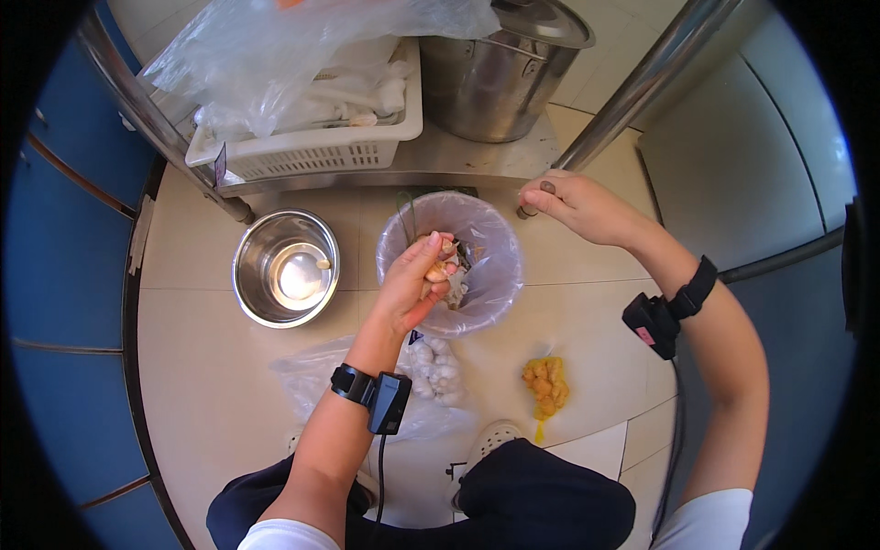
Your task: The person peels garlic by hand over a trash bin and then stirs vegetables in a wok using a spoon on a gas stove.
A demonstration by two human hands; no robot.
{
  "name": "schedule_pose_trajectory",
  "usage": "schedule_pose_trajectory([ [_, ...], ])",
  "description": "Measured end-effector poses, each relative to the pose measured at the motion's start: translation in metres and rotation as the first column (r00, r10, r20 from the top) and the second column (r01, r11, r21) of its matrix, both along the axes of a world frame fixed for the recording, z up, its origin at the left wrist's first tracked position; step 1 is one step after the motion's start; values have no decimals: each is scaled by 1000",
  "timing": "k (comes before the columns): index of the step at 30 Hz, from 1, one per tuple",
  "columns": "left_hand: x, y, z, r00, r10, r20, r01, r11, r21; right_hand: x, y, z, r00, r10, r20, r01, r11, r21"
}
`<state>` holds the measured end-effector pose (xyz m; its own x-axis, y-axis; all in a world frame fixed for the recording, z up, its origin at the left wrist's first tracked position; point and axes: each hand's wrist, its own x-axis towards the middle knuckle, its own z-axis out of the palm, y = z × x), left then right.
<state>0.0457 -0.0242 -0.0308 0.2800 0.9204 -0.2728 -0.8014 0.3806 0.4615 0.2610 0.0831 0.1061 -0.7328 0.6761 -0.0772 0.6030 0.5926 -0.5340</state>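
My left hand (pixel 421 280) holds garlic cloves (pixel 440 268) over a round bin lined with a clear plastic bag (pixel 491 302). Skins and green scraps lie in the bin. My right hand (pixel 574 206) is raised to the right of the bin, fingers curled around a small brownish thing (pixel 547 187), perhaps a knife handle; the rest of it is hidden. A steel bowl (pixel 247 302) stands left of the bin with one pale clove (pixel 323 264) inside. Near my feet lie a bag of white garlic bulbs (pixel 436 371) and a yellow net of ginger-like pieces (pixel 546 385).
Ahead, a steel shelf (pixel 481 158) on tube legs bears a white plastic basket (pixel 309 155) with bagged things and a lidded steel pot (pixel 495 89). Blue cabinets (pixel 69 275) line the left. A metal-fronted unit (pixel 742 151) stands at the right.
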Motion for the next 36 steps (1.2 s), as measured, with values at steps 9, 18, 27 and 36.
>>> schedule_pose_trajectory([
  [9,0,-2,9,979,96,-180,-100,995,-12,-47,-66,-96,582,-642,-498,-14,605,-796],
  [18,6,-7,5,953,118,-279,-115,993,27,-48,-68,-99,574,-542,-614,3,751,-660],
  [27,6,-11,1,918,132,-374,-115,991,66,-47,-79,-109,547,-546,-635,33,772,-635],
  [36,9,-12,13,961,110,-255,-104,994,37,-46,-75,-101,518,-523,-677,38,804,-593],
])
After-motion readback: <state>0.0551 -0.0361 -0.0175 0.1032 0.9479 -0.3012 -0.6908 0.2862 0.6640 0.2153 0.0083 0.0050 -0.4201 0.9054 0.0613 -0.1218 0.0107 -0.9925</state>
